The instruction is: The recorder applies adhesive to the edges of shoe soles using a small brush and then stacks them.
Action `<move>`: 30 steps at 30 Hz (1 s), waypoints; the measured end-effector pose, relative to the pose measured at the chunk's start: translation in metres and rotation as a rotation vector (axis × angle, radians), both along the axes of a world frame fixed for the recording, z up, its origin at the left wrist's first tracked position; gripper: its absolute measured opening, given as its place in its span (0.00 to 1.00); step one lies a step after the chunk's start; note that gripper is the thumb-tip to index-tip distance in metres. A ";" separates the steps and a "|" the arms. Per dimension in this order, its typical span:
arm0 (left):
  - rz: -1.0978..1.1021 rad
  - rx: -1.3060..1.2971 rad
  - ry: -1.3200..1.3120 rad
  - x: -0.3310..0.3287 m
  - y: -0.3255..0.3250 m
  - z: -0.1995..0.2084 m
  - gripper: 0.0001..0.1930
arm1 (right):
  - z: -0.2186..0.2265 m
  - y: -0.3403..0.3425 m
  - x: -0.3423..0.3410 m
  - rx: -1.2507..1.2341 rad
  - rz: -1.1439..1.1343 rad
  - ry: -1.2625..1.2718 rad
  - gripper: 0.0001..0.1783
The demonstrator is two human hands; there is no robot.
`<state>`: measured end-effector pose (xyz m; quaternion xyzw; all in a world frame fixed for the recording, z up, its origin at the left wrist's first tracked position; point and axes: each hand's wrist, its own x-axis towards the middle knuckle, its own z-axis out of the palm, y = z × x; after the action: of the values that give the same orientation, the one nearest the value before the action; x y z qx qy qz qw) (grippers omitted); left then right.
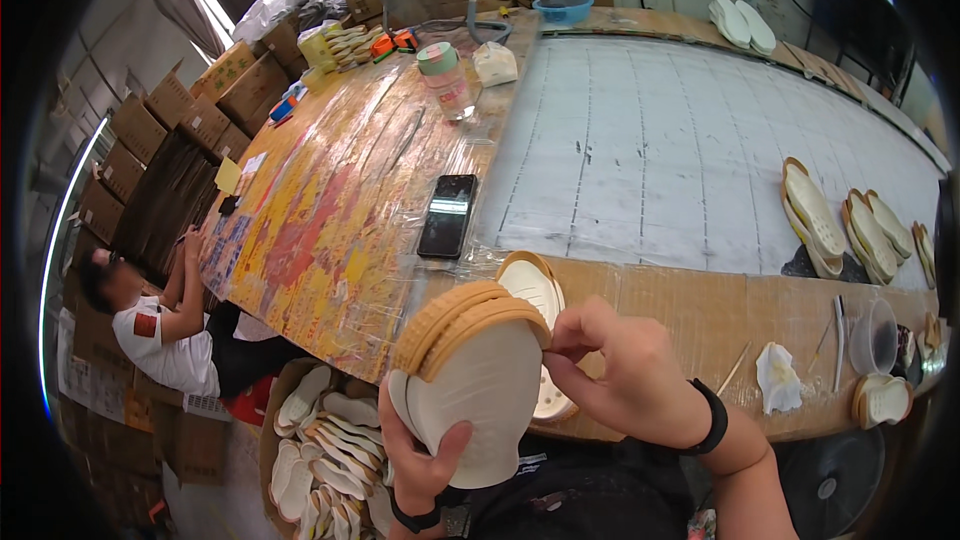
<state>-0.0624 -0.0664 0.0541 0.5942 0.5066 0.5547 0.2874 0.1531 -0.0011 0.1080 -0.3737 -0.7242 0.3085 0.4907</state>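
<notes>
My left hand is wrapped round the lower left of a pair of shoe soles, held up in front of my body. They are off-white, with thick tan ribbed bands round the toe end. My right hand pinches the right edge of the front sole with thumb and forefinger, where the tan band ends. Anything small between those fingertips is hidden. Behind the held pair, another white sole with a tan rim lies on the table edge, partly covered.
A phone and a jar with a green lid stand on the table. More soles lie at the right, near a crumpled tissue and a clear cup. A box of soles is at lower left; a person sits beyond.
</notes>
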 end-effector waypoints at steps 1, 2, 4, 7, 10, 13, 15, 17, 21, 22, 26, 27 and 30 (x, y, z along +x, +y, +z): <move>0.010 0.036 0.062 0.001 -0.001 0.000 0.42 | -0.003 0.001 -0.001 -0.005 -0.018 0.034 0.10; 0.008 0.040 0.061 0.002 -0.002 0.000 0.43 | -0.005 0.002 -0.002 -0.009 -0.036 0.067 0.10; 0.006 0.046 0.054 0.003 -0.003 -0.002 0.43 | -0.006 0.000 -0.001 0.009 -0.053 0.048 0.10; 0.072 0.062 -0.022 0.010 -0.003 -0.006 0.44 | -0.009 0.001 -0.004 0.093 -0.085 0.068 0.09; 0.142 0.038 -0.172 0.018 -0.006 -0.018 0.44 | -0.007 0.003 -0.010 0.206 -0.139 0.062 0.09; 0.165 0.022 -0.247 0.028 0.001 -0.022 0.44 | -0.006 0.006 -0.012 0.328 -0.178 0.003 0.09; 0.153 0.044 -0.309 0.029 0.007 -0.026 0.42 | -0.003 0.005 -0.012 0.298 -0.114 0.022 0.08; 0.194 -0.041 -0.431 0.025 0.012 -0.022 0.37 | 0.001 -0.006 -0.005 0.150 0.044 0.103 0.08; 0.035 -0.329 -0.820 0.005 0.015 -0.029 0.30 | 0.004 -0.015 0.004 -0.058 0.180 0.209 0.07; 0.010 -0.351 -0.846 0.004 0.012 -0.030 0.26 | 0.001 -0.014 0.003 -0.083 0.186 0.204 0.07; -0.057 -0.455 -0.941 0.003 0.006 -0.041 0.21 | -0.002 -0.013 -0.002 -0.190 0.168 0.170 0.07; -0.062 -0.482 -0.963 0.003 0.006 -0.044 0.22 | -0.002 -0.013 -0.003 -0.218 0.157 0.158 0.07; -0.017 -0.441 -0.918 0.011 0.008 -0.037 0.21 | -0.004 -0.012 -0.007 -0.209 0.109 0.150 0.08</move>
<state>-0.0514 -0.0581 0.0168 0.2185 0.4282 0.6362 0.6035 0.1462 -0.0132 0.1036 -0.3587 -0.6685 0.4358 0.4843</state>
